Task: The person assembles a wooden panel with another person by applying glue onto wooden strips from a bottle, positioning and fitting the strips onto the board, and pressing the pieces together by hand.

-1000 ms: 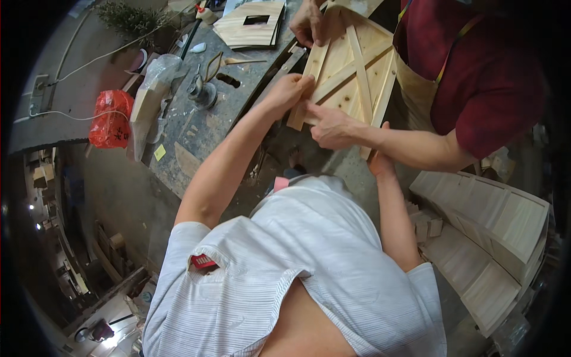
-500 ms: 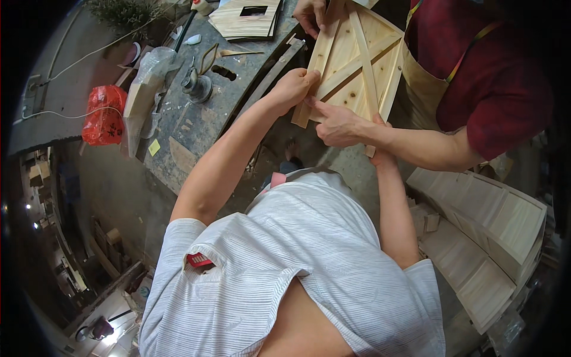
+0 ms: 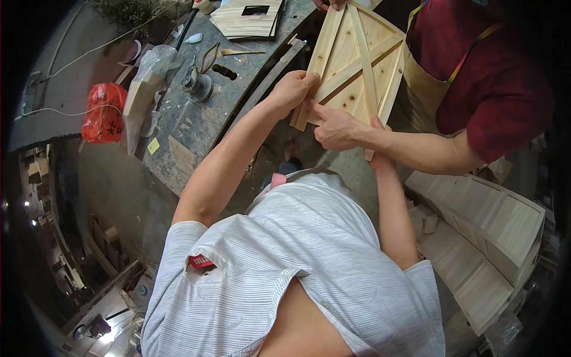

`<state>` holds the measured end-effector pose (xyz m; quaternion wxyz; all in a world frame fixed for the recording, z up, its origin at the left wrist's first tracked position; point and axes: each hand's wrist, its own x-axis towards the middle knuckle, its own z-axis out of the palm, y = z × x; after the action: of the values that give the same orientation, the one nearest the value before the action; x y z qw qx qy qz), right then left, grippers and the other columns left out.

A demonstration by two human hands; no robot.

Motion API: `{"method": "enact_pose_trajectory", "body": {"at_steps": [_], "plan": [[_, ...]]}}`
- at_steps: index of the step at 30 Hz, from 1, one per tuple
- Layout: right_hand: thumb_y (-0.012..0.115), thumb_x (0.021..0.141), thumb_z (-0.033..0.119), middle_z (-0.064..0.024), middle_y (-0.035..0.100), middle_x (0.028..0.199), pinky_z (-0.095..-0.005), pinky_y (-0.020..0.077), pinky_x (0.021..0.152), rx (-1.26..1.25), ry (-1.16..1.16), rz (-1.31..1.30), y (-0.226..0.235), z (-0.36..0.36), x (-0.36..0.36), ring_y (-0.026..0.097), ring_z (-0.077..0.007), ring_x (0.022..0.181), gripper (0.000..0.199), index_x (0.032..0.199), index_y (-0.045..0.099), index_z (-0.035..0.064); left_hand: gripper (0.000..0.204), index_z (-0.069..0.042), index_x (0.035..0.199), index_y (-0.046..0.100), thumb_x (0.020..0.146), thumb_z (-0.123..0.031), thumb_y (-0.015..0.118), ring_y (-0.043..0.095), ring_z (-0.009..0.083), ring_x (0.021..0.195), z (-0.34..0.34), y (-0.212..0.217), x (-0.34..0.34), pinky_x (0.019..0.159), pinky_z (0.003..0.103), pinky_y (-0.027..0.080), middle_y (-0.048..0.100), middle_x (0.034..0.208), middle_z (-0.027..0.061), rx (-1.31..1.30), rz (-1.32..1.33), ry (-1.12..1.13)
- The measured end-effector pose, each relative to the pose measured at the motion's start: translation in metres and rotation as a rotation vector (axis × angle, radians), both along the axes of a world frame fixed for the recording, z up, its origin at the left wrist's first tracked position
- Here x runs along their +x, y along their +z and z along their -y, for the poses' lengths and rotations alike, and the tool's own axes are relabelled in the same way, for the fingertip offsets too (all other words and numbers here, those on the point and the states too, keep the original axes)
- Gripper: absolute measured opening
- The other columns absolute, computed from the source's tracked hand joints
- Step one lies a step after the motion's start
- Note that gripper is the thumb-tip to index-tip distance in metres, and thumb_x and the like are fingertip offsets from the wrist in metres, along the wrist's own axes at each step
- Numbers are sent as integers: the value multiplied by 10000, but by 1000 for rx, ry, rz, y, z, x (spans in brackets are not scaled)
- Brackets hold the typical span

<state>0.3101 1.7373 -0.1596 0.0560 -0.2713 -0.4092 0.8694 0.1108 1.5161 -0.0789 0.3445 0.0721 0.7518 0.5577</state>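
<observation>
A co-worker's forearm (image 3: 416, 152) partly hides the right hand (image 3: 382, 160), upper right of centre. The top edge cuts off the co-worker's upper hand (image 3: 328, 4) and a plant (image 3: 128, 13). Clutter (image 3: 59, 250) at far left is too dim to identify.

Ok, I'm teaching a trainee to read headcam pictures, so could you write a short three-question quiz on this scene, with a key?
1. True or false: the left hand grips the wooden panel along its left side.
2. The crossing strips on the panel form: A) a circle; B) an X; C) a triangle.
3. How many of the co-worker's hands show, counting any partly cut off?

Key: 1. True. 2. B. 3. Two.
</observation>
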Motion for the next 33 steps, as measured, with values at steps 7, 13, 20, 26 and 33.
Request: {"method": "enact_pose_trajectory", "body": {"at_steps": [7,13,20,26,33], "plan": [[721,1011,328,-83,694,1121,-372,570,791,-9,-34,1,-2,-1,3,679,-174,951,435,1305,598,31,319,-24,1077,697,1032,-339,665,573,81,786,14,12,-4,690,259,481,644,907,-6,55,113,-29],[699,1024,313,-79,704,1116,-355,558,779,29,-28,45,3,-1,5,671,-165,950,441,1353,596,37,233,-48,1062,719,960,-254,758,613,55,759,24,19,-11,687,227,525,666,873,-27,69,154,-19],[703,1018,321,-79,701,1130,-355,557,782,17,21,30,0,-3,10,673,-170,954,460,1363,588,40,239,-65,1061,730,954,-275,764,614,48,752,22,18,-8,667,219,508,673,858,-30,18,87,-21],[701,1018,330,-79,703,1126,-355,558,778,23,-2,-1,10,4,6,674,-169,951,454,1352,597,40,243,-81,1056,733,953,-299,765,592,42,723,21,18,-10,669,219,499,658,828,-47,-36,68,-46],[706,1014,341,-81,701,1148,-353,565,793,41,19,-1,2,-1,10,679,-173,974,483,1366,586,34,226,-74,1052,728,966,-283,743,589,48,741,20,17,-11,691,232,524,644,851,-41,1,100,-47]]}}
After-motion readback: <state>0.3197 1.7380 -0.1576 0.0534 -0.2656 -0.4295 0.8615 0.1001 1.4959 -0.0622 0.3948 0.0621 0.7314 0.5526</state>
